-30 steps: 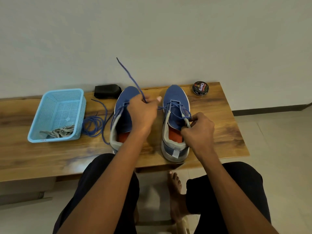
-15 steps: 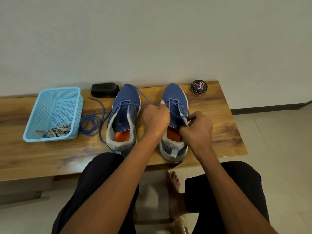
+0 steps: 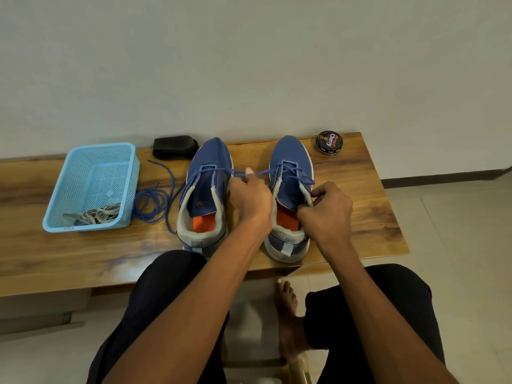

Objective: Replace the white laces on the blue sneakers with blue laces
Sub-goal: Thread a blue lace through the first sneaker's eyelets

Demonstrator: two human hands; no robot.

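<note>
**Lacing the right sneaker, left hand has dropped back down**

Since a second ago the left hand (image 3: 250, 196) has come down from its high pull, so the blue lace (image 3: 260, 173) no longer sticks up in the air; it now runs low and nearly level from the thumb pinch across to the eyelets of the right sneaker (image 3: 289, 189). The right hand (image 3: 325, 214) hasn't really shifted: fingers curled at that shoe's right-side collar, pinching the other lace end or the eyelet edge, can't tell which.

Both sneakers sit side by side, toes toward the back edge of the desk (image 3: 360, 203), heels at the front edge. The left sneaker (image 3: 206, 189) has a blue lace through only its front eyelets, and the rest trails off in a loose coil (image 3: 151, 202) toward the left. The white laces (image 3: 97, 213) are already dumped in the light blue basket (image 3: 91, 184) near the left end. A black brush-looking thing (image 3: 174, 146) and a polish tin (image 3: 329, 142) sit along the back edge.

Handling-wise: the lace is thin, floppy, weighs nothing, so I'd grab it right at the stiff tip for threading. The shoe is light enough to slide, so pinning the collar makes sense.
</note>
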